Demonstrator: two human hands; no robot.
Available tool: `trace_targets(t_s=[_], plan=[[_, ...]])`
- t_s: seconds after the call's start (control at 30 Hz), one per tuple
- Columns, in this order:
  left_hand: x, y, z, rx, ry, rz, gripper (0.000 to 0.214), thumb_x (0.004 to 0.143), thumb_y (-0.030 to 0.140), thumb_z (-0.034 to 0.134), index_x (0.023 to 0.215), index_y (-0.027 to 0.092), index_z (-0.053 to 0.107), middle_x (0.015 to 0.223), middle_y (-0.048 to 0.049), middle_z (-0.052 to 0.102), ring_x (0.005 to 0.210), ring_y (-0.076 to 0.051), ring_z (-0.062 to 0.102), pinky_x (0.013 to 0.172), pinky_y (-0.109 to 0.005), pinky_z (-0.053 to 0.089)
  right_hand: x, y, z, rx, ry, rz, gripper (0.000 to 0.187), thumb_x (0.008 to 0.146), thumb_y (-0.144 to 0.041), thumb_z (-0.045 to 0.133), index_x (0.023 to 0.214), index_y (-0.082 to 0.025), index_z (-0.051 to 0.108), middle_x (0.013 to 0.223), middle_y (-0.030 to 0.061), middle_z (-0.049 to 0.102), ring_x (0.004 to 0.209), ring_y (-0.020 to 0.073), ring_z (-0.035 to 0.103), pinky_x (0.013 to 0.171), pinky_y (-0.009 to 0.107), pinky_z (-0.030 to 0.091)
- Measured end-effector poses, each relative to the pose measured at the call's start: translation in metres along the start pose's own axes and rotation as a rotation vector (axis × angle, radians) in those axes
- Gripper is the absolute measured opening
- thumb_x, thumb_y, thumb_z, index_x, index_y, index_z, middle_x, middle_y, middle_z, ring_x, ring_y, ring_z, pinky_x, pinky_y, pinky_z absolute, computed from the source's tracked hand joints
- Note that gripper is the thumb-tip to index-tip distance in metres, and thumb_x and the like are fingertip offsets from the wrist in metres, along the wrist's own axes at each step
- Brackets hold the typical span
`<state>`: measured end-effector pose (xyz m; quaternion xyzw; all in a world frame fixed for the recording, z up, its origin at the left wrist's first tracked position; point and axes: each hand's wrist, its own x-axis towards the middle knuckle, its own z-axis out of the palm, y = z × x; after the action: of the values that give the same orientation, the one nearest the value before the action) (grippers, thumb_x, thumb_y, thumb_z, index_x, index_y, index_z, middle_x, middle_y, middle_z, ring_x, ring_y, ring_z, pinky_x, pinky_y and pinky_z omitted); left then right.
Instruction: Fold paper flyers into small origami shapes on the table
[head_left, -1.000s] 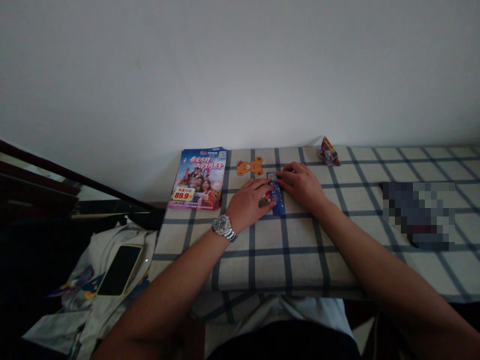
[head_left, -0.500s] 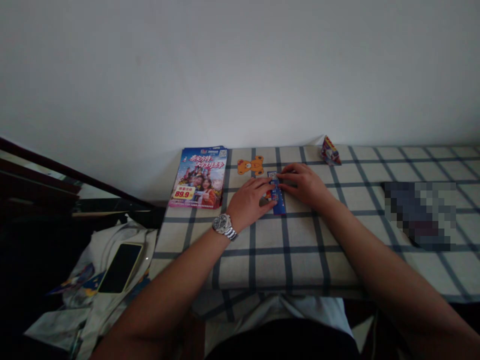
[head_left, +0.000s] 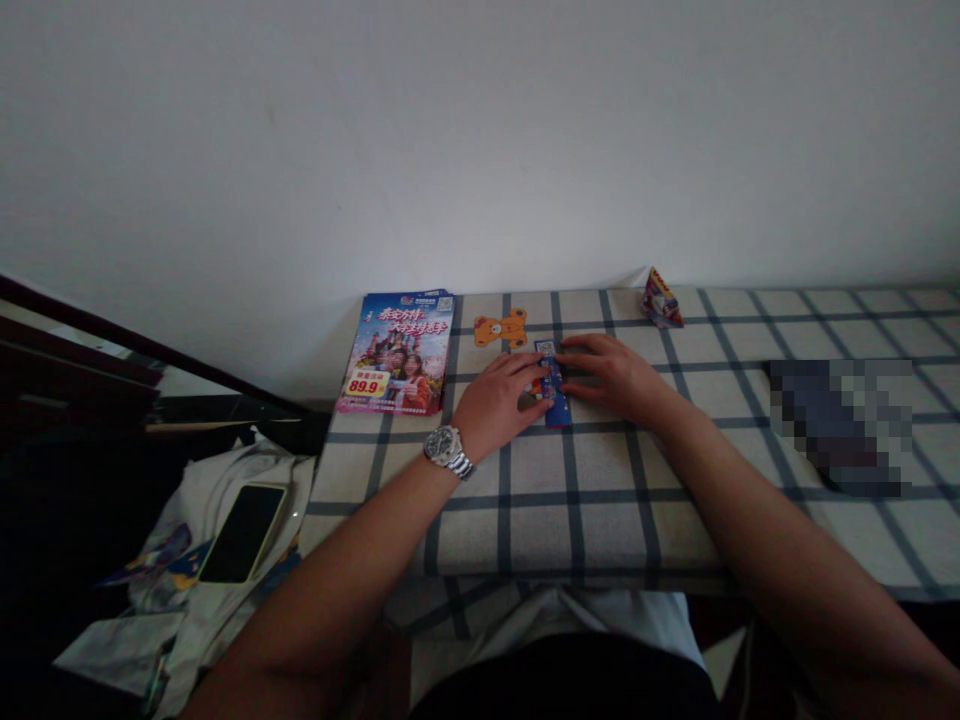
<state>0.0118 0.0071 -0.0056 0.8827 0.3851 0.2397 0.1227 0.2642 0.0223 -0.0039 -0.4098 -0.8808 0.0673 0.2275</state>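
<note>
A narrow folded leaflet, blue with a QR code at its far end, lies on the checked cloth between my hands. My left hand, with a metal watch on its wrist, rests over the leaflet's left part. Its fingers are spread and the tips touch the paper. Along the leaflet's right edge, my right hand has its fingers stretched out and apart, the tips at the paper. Just beyond my left hand is a flat orange bear cutout. The leaflet's left side is partly hidden by my left fingers.
A stack of printed flyers lies at the left end of the checked tablecloth. By the wall stands a small folded paper triangle. A dark, pixelated item is at right. A phone rests lower left.
My right hand's fingers have spread further apart along the leaflet's edge, its thumb slightly nearer to me. The left hand and the leaflet look nearly unmoved.
</note>
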Motion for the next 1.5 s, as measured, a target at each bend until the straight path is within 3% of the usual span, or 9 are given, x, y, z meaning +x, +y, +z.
trace_targets(t_s=[0.23, 0.5, 0.8, 0.9, 1.1, 1.33, 1.5], plan=[[-0.001, 0.001, -0.002, -0.02, -0.008, 0.0, 0.039, 0.097, 0.036, 0.07, 0.132, 0.022, 0.065, 0.148, -0.0076, 0.06, 0.136, -0.027, 0.056, 0.12, -0.049, 0.045, -0.004, 0.0, -0.001, 0.036, -0.017, -0.031, 0.049, 0.088, -0.036, 0.079, 0.134, -0.024, 0.071, 0.145, 0.0157, 0.062, 0.133, 0.0375, 0.06, 0.112, 0.058, 0.051], [-0.001, 0.001, -0.001, -0.018, 0.001, 0.003, 0.038, 0.097, 0.036, 0.07, 0.131, 0.022, 0.065, 0.148, -0.0078, 0.06, 0.136, -0.026, 0.056, 0.121, -0.048, 0.045, -0.008, 0.001, -0.005, 0.022, -0.079, -0.078, 0.061, 0.085, -0.041, 0.081, 0.14, -0.02, 0.066, 0.154, 0.0185, 0.055, 0.143, 0.0392, 0.052, 0.118, 0.06, 0.046], [-0.001, 0.001, 0.0, -0.013, 0.003, 0.003, 0.04, 0.096, 0.035, 0.071, 0.133, 0.02, 0.064, 0.149, -0.0075, 0.06, 0.137, -0.026, 0.055, 0.121, -0.047, 0.043, -0.013, -0.003, -0.01, 0.065, -0.123, -0.092, 0.086, 0.075, -0.04, 0.089, 0.152, -0.023, 0.055, 0.163, 0.0162, 0.045, 0.152, 0.0404, 0.04, 0.121, 0.062, 0.042], [-0.001, 0.001, -0.001, -0.021, 0.001, -0.002, 0.039, 0.097, 0.035, 0.07, 0.133, 0.02, 0.064, 0.149, -0.0079, 0.059, 0.138, -0.026, 0.055, 0.121, -0.047, 0.043, -0.013, -0.004, -0.01, 0.071, -0.125, -0.087, 0.084, 0.077, -0.039, 0.088, 0.152, -0.02, 0.055, 0.164, 0.0176, 0.043, 0.153, 0.0401, 0.039, 0.122, 0.06, 0.04], [-0.001, 0.001, -0.002, -0.026, -0.005, -0.006, 0.04, 0.097, 0.035, 0.069, 0.135, 0.023, 0.064, 0.149, -0.0077, 0.059, 0.138, -0.026, 0.054, 0.121, -0.048, 0.044, -0.012, -0.003, -0.007, 0.077, -0.081, -0.064, 0.066, 0.085, -0.036, 0.081, 0.147, -0.025, 0.06, 0.16, 0.0146, 0.05, 0.148, 0.0379, 0.046, 0.12, 0.062, 0.043], [-0.001, 0.001, -0.001, -0.01, -0.004, -0.001, 0.039, 0.097, 0.037, 0.069, 0.132, 0.02, 0.064, 0.149, -0.0081, 0.059, 0.137, -0.026, 0.055, 0.122, -0.047, 0.043, -0.013, -0.006, -0.007, 0.062, -0.107, -0.093, 0.087, 0.075, -0.043, 0.09, 0.151, -0.02, 0.055, 0.163, 0.0194, 0.044, 0.151, 0.0413, 0.041, 0.121, 0.062, 0.041], [-0.001, 0.003, -0.001, -0.017, 0.0, -0.005, 0.038, 0.097, 0.035, 0.069, 0.133, 0.022, 0.064, 0.149, -0.008, 0.059, 0.138, -0.026, 0.054, 0.121, -0.048, 0.044, -0.014, -0.004, -0.007, 0.071, -0.112, -0.086, 0.09, 0.074, -0.045, 0.091, 0.153, -0.022, 0.053, 0.164, 0.0179, 0.043, 0.152, 0.0412, 0.039, 0.121, 0.063, 0.04]])
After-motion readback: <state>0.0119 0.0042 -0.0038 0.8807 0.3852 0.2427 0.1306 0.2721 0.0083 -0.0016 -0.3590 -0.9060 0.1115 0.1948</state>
